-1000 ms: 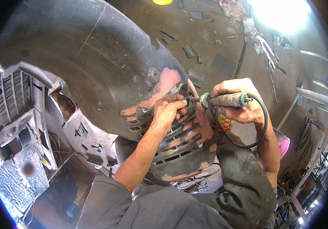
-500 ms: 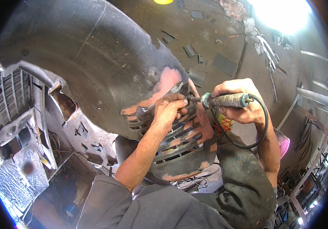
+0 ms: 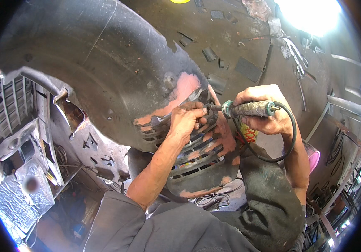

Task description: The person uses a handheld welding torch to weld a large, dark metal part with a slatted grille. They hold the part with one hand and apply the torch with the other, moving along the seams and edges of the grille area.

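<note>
My right hand [image 3: 263,93] is wrapped round the handle of a soldering iron [image 3: 251,109], which has green collars and a black cord looping back over the wrist. The iron lies nearly level, its metal shaft pointing left. Close to its tip, my left hand [image 3: 185,122] has thumb and forefinger pinched together; anything between them is too small and dark to name. Both hands are over a large curved dark plastic car panel [image 3: 105,75] with a slotted vent area [image 3: 201,153] and pink-orange patches. The iron's very tip is hidden by my left fingers.
Dark flat scraps [image 3: 247,69] and metal pieces [image 3: 300,61] lie on the floor beyond the panel. To the left are a battered silver sheet [image 3: 23,195] and a ribbed grey part [image 3: 14,103]. A pink-rimmed container [image 3: 313,161] stands right of my forearm. Coiled cable [image 3: 214,199] lies under the panel.
Almost nothing differs. Both hands and the soldering iron keep their places, with only a very slight shift of the whole view.
</note>
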`<state>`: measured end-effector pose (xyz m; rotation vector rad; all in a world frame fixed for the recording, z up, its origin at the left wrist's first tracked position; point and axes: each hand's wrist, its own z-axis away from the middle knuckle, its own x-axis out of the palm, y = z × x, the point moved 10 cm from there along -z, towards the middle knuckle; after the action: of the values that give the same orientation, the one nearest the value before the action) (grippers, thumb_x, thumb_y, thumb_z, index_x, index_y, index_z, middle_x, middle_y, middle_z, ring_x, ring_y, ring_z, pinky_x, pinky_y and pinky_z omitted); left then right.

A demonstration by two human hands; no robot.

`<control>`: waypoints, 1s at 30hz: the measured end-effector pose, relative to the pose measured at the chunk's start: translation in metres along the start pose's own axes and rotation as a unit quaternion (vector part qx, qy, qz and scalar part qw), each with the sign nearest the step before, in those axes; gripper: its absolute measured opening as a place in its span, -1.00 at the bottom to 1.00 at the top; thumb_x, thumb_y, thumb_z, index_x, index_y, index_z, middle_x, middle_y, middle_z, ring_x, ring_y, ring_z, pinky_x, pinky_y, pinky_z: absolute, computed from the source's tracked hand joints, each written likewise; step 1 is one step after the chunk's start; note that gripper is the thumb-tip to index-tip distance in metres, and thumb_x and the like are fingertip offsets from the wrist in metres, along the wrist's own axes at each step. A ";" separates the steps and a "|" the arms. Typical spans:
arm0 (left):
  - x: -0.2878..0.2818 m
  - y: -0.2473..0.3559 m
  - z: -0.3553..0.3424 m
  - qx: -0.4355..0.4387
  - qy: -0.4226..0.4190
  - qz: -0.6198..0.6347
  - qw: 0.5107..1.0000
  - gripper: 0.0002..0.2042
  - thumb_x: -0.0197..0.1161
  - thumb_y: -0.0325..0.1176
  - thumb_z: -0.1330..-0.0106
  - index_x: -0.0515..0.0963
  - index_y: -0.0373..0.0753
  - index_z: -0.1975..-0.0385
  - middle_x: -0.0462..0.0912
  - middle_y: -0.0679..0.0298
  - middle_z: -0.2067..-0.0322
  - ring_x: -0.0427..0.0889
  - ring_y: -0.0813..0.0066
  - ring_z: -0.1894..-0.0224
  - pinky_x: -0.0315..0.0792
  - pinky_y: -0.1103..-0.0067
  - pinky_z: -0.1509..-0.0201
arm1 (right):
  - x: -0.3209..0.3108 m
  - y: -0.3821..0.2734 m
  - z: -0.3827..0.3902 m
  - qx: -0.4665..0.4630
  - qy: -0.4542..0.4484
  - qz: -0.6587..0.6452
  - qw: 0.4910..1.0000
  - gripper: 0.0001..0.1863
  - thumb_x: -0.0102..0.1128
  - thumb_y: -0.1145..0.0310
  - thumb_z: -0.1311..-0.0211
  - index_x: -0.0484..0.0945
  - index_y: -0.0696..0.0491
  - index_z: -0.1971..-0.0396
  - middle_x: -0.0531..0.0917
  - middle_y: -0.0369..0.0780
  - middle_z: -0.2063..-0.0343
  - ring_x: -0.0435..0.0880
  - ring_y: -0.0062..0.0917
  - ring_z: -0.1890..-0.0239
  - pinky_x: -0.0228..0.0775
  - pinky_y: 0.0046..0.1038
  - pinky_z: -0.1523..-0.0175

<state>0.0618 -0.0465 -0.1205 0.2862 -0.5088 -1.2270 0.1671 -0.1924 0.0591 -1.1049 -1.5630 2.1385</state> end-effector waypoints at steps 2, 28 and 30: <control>0.003 -0.001 -0.001 -0.001 -0.006 0.000 1.000 -0.72 0.28 -0.56 -0.23 0.47 -0.46 0.09 0.61 0.23 0.37 0.59 0.60 0.51 0.33 0.76 0.62 | -0.001 0.001 0.002 0.006 -0.001 0.001 1.000 -0.65 0.28 0.47 0.26 0.63 0.08 0.30 0.70 -0.14 0.41 0.71 -0.26 0.37 0.56 -0.39 0.19; 0.000 0.000 0.000 0.000 -0.002 0.005 1.000 -0.72 0.28 -0.56 -0.22 0.47 -0.48 0.09 0.62 0.22 0.38 0.59 0.60 0.52 0.32 0.77 0.64 | 0.001 0.001 0.001 0.004 -0.012 -0.004 1.000 -0.62 0.24 0.48 0.30 0.64 0.10 0.29 0.71 -0.12 0.39 0.72 -0.24 0.34 0.57 -0.37 0.17; 0.000 0.000 -0.001 0.001 -0.002 0.004 1.000 -0.71 0.28 -0.56 -0.22 0.47 -0.49 0.07 0.62 0.21 0.37 0.59 0.60 0.52 0.32 0.77 0.64 | 0.001 0.001 0.001 0.006 -0.017 0.000 1.000 -0.61 0.24 0.49 0.31 0.64 0.11 0.29 0.71 -0.12 0.39 0.72 -0.24 0.34 0.57 -0.37 0.17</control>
<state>0.0623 -0.0464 -0.1211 0.2821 -0.5142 -1.2192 0.1661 -0.1930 0.0582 -1.0701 -1.5620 2.1745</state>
